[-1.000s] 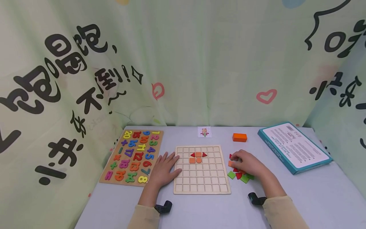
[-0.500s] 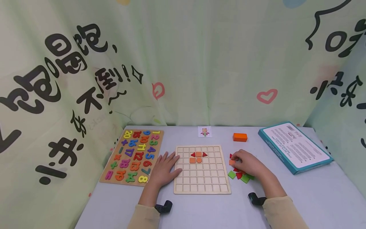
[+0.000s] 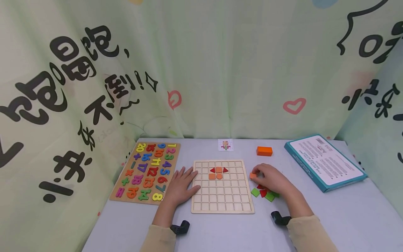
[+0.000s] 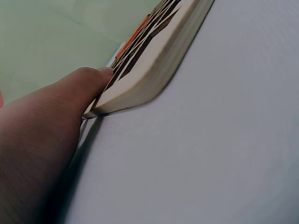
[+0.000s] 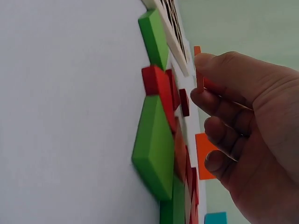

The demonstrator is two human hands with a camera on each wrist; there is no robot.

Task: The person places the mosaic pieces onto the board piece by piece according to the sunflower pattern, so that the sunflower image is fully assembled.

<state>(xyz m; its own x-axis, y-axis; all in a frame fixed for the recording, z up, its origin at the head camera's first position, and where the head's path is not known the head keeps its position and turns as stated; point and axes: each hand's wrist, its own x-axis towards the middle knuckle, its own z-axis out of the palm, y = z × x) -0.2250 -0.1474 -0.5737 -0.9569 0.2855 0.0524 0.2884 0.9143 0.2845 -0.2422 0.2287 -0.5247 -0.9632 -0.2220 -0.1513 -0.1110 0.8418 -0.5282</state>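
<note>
My right hand (image 3: 272, 178) pinches a small orange square tile (image 3: 252, 175) between thumb and forefinger, right of the wooden grid board (image 3: 226, 206). In the right wrist view the tile (image 5: 200, 83) is seen edge-on, raised over the loose pieces, with the other fingers curled below. Beneath that hand lie green tiles (image 3: 255, 192) and red pieces (image 3: 263, 193), partly hidden. Flat and spread, my left hand (image 3: 180, 185) rests at the board's left side, its thumb (image 4: 96, 81) on the edge. Near the board's top sit orange squares (image 3: 212, 176), an orange round (image 3: 219, 176) and two red triangles (image 3: 225, 170).
A number puzzle board (image 3: 174, 154) lies to the left, partly under the left hand. Behind the grid board is a small picture card (image 3: 225, 145), with an orange block (image 3: 264, 151) to its right. A teal-edged box (image 3: 327, 164) lies at the back right.
My right hand has lifted slightly and shifted left, carrying the orange tile out of the pile toward the board. The left hand stays put.
</note>
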